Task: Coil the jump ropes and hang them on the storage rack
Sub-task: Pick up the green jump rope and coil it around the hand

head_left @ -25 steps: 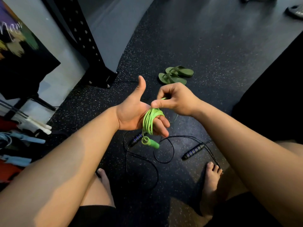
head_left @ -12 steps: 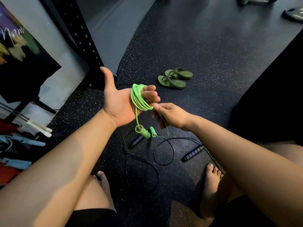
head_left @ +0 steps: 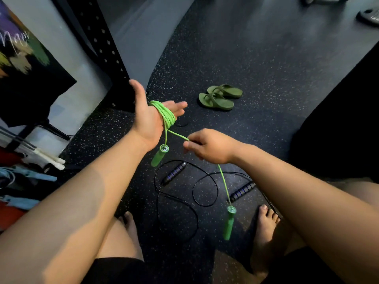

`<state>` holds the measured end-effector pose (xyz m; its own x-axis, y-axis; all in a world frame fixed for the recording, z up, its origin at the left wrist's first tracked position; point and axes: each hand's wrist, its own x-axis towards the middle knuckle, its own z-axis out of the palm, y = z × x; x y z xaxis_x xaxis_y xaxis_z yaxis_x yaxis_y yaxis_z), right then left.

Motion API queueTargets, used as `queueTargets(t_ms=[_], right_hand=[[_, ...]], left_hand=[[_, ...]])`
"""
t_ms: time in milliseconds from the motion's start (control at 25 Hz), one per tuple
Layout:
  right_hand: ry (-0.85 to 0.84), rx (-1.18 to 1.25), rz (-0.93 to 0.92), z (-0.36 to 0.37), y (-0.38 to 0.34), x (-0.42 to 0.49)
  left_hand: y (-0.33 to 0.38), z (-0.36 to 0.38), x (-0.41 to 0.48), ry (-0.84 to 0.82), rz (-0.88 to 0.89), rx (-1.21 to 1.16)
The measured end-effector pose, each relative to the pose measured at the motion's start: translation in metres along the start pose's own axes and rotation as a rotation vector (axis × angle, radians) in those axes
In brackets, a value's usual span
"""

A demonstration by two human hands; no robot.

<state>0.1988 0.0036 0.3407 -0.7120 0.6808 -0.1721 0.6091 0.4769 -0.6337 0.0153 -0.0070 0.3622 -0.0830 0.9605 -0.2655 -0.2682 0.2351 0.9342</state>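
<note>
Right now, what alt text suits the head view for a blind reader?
A green jump rope is coiled round the left hand, while the right hand pinches its loose end. A black jump rope lies uncoiled on the floor.

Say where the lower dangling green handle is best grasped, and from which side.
Grip the lower green handle round its straight barrel, from the side: it hangs nearly upright on the cord pinched by the right hand, so fingers wrap across it.

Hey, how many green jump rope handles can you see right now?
2. One green handle hangs below the left hand; the second green handle dangles below the right hand.
</note>
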Motion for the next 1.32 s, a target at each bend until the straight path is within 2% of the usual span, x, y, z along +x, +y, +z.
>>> queueTargets(t_ms=[160, 280, 440, 560, 680, 760, 840, 960, 1080, 1200, 1320], right_hand=[[0.155, -0.07, -0.087, -0.011, 0.0, 0.0], [0.21, 0.016, -0.094, -0.015, 0.004, -0.001], [0.101, 0.246, -0.139, -0.022, 0.009, -0.006], [0.109, 0.303, -0.152, -0.024, 0.02, -0.006], [0.196, 0.353, -0.103, -0.018, 0.035, -0.003], [0.237, 0.368, -0.055, -0.011, 0.039, -0.002], [0.223, 0.444, 0.003, -0.004, 0.039, 0.001], [0.14, 0.535, 0.073, 0.007, 0.039, 0.006], [0.022, 0.474, 0.122, 0.016, 0.035, 0.006], [-0.104, 0.384, 0.125, 0.021, 0.028, 0.005], [-0.124, 0.263, 0.07, 0.015, 0.016, 0.004]], left_hand=[[-0.016, -0.001, 0.007, -0.07, -0.166, 0.359], [-0.015, 0.0, 0.001, -0.299, -0.332, 0.506], [-0.012, 0.005, -0.009, -0.605, -0.498, 0.629], [-0.009, 0.007, -0.014, -0.781, -0.58, 0.568], [0.0, 0.005, -0.019, -0.884, -0.536, 0.406], [0.006, 0.004, -0.023, -0.83, -0.472, 0.237], [0.009, 0.001, -0.025, -0.7, -0.392, 0.084], [0.014, -0.003, -0.024, -0.557, -0.28, -0.142], [0.018, -0.005, -0.021, -0.37, -0.15, -0.409], [0.014, -0.009, -0.013, -0.215, -0.012, -0.414], [0.008, -0.008, -0.007, -0.155, 0.032, -0.296]])
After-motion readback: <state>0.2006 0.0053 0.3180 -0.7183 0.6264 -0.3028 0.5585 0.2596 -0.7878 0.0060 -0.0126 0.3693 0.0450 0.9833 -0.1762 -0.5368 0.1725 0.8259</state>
